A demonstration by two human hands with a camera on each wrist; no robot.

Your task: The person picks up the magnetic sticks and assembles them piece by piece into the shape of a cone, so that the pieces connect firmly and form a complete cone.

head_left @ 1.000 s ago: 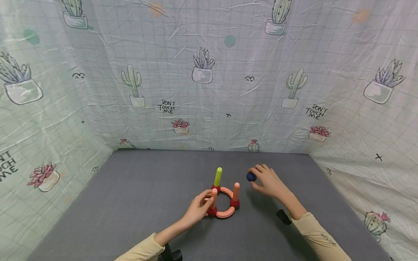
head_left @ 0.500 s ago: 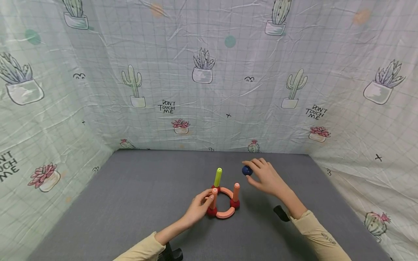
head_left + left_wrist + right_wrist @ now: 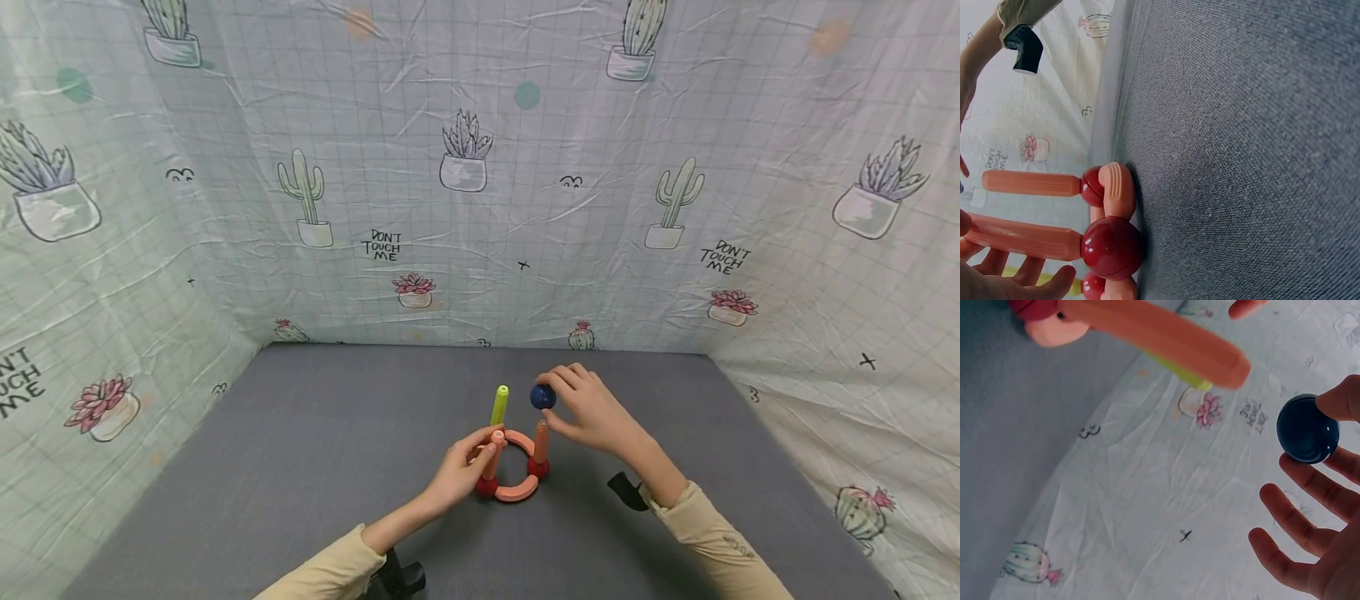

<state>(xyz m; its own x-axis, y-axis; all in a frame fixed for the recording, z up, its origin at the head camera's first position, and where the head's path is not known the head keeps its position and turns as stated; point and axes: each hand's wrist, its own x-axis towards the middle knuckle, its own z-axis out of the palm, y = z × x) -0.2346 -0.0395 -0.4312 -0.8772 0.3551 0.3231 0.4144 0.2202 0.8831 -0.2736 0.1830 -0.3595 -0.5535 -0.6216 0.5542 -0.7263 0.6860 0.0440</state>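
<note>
My right hand [image 3: 596,412] pinches a shiny dark blue ball [image 3: 543,397] between thumb and fingers, just above the top of the right orange rod [image 3: 541,443]. In the right wrist view the ball [image 3: 1307,429] is a small gap away from that rod's end. With thumb and fingers, my left hand [image 3: 453,475] holds the upright front-left orange rod [image 3: 1029,238] near its top. Both rods rise from red balls [image 3: 1112,247] joined by curved orange pieces [image 3: 517,492] into a ring on the table. Behind, a yellow-green rod [image 3: 500,406] stands upright; its base is hidden by my left hand.
The grey cloth-covered table [image 3: 337,433] runs back to a cactus-print curtain [image 3: 480,225] that wraps round both sides. Black camera mounts sit at the wrists, one below the right forearm [image 3: 627,492] and one below the left forearm [image 3: 401,577].
My right hand has carried the blue ball leftward, from beside the ring to over the right rod. My left hand keeps hold of its rod, whose top has shifted slightly right.
</note>
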